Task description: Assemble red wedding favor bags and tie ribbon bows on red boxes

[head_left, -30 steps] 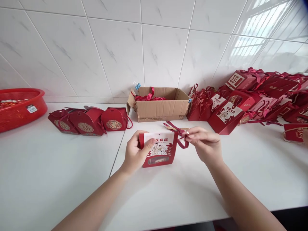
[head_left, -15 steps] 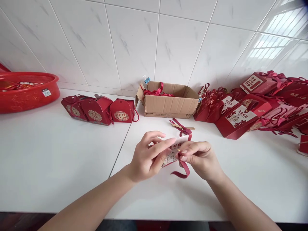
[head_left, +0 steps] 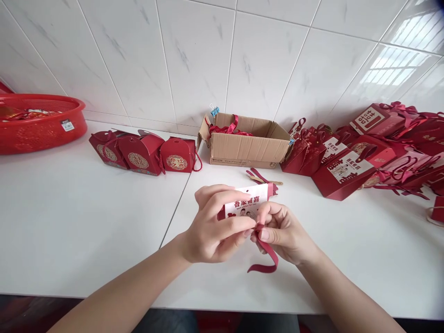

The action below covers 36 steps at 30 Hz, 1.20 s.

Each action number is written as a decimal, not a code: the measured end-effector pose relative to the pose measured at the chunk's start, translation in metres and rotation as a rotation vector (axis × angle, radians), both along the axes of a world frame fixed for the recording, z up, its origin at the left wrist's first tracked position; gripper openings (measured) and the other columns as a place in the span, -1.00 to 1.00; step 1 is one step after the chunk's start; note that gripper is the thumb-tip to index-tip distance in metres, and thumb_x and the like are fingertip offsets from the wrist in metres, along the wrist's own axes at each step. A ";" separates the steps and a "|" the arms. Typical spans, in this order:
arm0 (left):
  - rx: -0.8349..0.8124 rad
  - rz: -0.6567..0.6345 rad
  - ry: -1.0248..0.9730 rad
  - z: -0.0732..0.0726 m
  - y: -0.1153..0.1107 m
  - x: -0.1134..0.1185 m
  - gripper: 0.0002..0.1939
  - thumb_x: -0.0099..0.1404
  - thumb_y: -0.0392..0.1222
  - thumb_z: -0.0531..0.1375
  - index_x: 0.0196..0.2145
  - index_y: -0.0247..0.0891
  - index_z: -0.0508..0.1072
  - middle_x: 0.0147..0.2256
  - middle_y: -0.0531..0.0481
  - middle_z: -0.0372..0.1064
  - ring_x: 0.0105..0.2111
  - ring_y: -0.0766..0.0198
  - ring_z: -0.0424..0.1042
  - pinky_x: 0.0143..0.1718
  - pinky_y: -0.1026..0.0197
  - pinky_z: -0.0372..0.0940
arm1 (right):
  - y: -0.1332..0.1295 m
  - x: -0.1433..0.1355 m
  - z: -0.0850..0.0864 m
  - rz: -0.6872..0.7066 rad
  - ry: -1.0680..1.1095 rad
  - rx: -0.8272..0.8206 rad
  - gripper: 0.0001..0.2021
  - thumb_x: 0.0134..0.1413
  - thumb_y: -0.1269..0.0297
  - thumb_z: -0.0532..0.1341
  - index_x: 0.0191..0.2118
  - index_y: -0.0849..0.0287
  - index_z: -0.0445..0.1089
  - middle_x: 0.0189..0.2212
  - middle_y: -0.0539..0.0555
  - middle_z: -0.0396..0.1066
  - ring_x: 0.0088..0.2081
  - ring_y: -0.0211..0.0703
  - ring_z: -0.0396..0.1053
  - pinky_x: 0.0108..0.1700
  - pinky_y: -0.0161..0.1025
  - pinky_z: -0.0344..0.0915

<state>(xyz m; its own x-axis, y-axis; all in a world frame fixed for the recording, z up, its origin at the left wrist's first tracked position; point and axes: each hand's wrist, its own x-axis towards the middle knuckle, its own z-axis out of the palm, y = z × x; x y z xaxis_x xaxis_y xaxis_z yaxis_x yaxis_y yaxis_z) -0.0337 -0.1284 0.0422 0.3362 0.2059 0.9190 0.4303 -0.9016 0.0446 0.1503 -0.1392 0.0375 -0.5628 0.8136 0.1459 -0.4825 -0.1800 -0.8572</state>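
In the head view, my right hand (head_left: 282, 233) pinches a dark red strap (head_left: 268, 263), whose curled end hangs below the fingers. My left hand (head_left: 213, 226) is closed, its fingertips meeting the right ones at the strap's upper end. Behind the fingers a red box with a white printed card (head_left: 249, 196) stands partly hidden by both hands. Whatever small piece lies between the touching fingertips is mostly covered. Just beyond the card, more red straps and a thin tan stick (head_left: 265, 179) lie on the table.
A cardboard box (head_left: 243, 149) with red ribbons stands by the tiled wall. Left of it are three red gift boxes (head_left: 138, 155) and a red plastic basket (head_left: 41, 134). Many red gift boxes (head_left: 347, 173) are piled at the right on the white table (head_left: 86, 222).
My left fingertips have moved right and down to meet my right ones at the strap. More of the printed card shows, and the strap end hangs lower. The view has shifted slightly.
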 end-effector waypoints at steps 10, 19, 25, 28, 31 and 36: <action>0.010 0.072 -0.047 -0.001 -0.003 0.005 -0.87 0.13 -0.34 0.16 -0.34 -0.16 0.40 -0.16 -0.05 0.34 -0.11 0.14 0.25 -0.13 0.07 0.19 | -0.010 -0.005 0.003 -0.256 -0.189 0.266 -0.84 -0.01 0.35 0.35 -0.43 0.19 0.34 -0.53 -0.03 0.46 -0.51 -0.31 0.44 -0.48 -0.36 0.45; 0.167 0.232 -0.045 -0.008 0.000 0.005 -0.98 0.16 -0.21 0.18 -0.41 -0.12 0.42 -0.28 -0.02 0.43 -0.15 0.11 0.26 -0.22 0.07 0.09 | -0.021 -0.008 0.008 -0.646 -0.604 0.940 -0.90 0.06 0.41 0.27 -0.25 0.16 0.40 -0.47 0.03 0.47 -0.47 -0.25 0.45 -0.44 -0.35 0.46; 0.129 0.204 -0.019 -0.006 -0.001 0.005 -0.89 0.12 -0.30 0.15 -0.40 -0.11 0.43 -0.25 0.00 0.44 -0.13 0.10 0.24 -0.20 0.06 0.05 | -0.018 -0.005 0.007 -0.709 -0.727 1.216 -0.88 0.14 0.49 0.10 -0.26 0.15 0.32 -0.52 0.02 0.38 -0.54 -0.30 0.31 -0.53 -0.35 0.31; 0.131 0.206 -0.024 -0.005 -0.002 0.005 -0.89 0.11 -0.32 0.15 -0.42 -0.12 0.42 -0.25 -0.02 0.42 -0.12 0.08 0.22 -0.20 0.05 0.04 | -0.016 -0.005 0.005 -0.754 -0.775 1.337 -0.87 0.11 0.52 0.10 -0.27 0.15 0.29 -0.53 0.02 0.35 -0.55 -0.31 0.25 -0.55 -0.36 0.26; 0.133 0.213 -0.020 -0.005 -0.002 0.005 -0.87 0.10 -0.31 0.14 -0.42 -0.11 0.43 -0.23 -0.01 0.43 -0.11 0.08 0.22 -0.19 0.05 0.05 | -0.015 -0.005 0.003 -0.801 -0.824 1.407 -0.86 0.08 0.54 0.11 -0.30 0.14 0.27 -0.57 -0.01 0.31 -0.57 -0.33 0.20 -0.57 -0.36 0.20; 0.089 0.195 -0.017 -0.005 -0.005 0.007 -0.85 0.09 -0.32 0.14 -0.40 -0.11 0.44 -0.19 0.00 0.43 -0.10 0.10 0.23 -0.16 0.04 0.09 | -0.015 -0.006 0.003 -0.820 -0.844 1.418 -0.83 0.04 0.56 0.08 -0.30 0.13 0.26 -0.59 -0.02 0.28 -0.59 -0.31 0.19 -0.59 -0.35 0.15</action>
